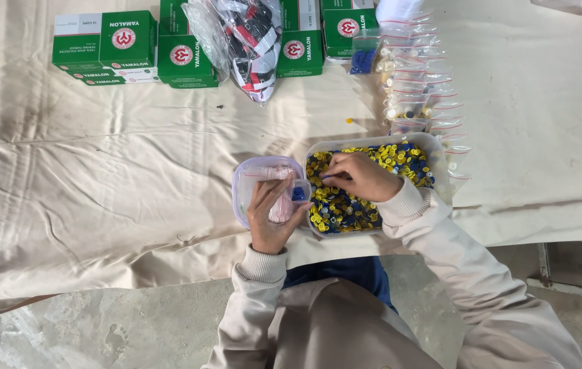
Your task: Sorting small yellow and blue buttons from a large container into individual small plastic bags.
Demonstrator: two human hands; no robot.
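- Head view: our left hand has its grip clamped on a small clear bag with blue pieces inside, just beside the tray.
- Our right hand rests in the tray, fingertips pinched together among yellow and blue caps.
- Green boxes lie well apart on the tabletop.

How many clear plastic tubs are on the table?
2. The larger tub, with yellow and blue caps, lies under the right hand; the smaller tub sits beside it under the left hand. Others may be hidden.
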